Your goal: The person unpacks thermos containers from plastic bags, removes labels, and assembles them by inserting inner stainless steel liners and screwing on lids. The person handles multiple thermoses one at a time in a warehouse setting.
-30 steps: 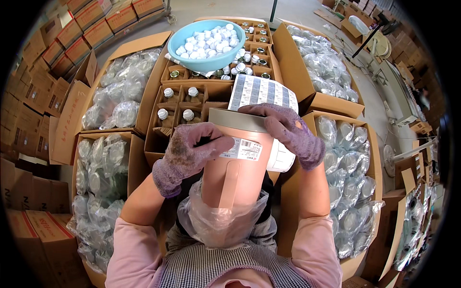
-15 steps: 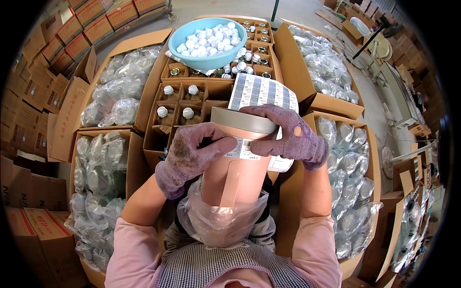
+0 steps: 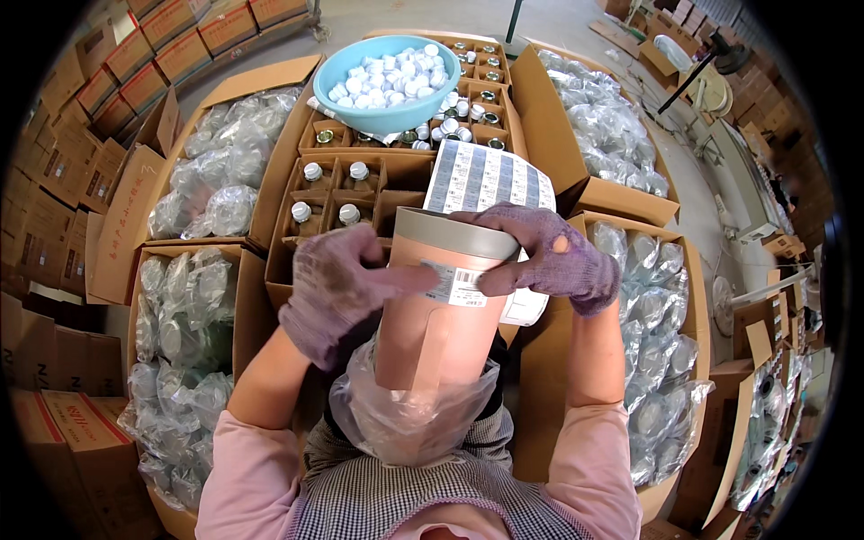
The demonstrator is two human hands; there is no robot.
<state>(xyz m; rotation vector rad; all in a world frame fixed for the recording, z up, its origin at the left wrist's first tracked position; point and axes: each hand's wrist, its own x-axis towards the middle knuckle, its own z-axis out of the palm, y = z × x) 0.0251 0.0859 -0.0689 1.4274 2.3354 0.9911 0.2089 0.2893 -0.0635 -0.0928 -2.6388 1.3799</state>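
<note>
Between open cardboard boxes [image 3: 544, 387] on both sides, a pink jug [image 3: 403, 342] with a grey top band is held above the lap, its handle [image 3: 430, 346] turned toward the wearer. For the smoothing of a label, the jug is best held firm, with the band gripped and the body not squeezed or twisted. The lower part is wrapped by a clear plastic bag [image 3: 396, 423] — loose film that should be left well below the work, so that none is trapped under the paper. The white label [image 3: 466, 286], set just under the band and above the handle, would best be pressed from its middle outward (a curved wall invites creases), each end being rubbed flat in turn.

As for pose, the left forearm [image 3: 268, 378] and right forearm [image 3: 597, 360] are raised from the lower edge, elbows spread, and turned inward. The band is clasped by the gloved right hand [image 3: 558, 256], its fingers laid over the top and its thumb [image 3: 497, 281] set at the label's right end. The gloved left hand [image 3: 333, 288] is blurred; its forefinger [image 3: 405, 279] is stretched to the label's left end — whether finger and thumb are pinched together cannot be told.
</note>
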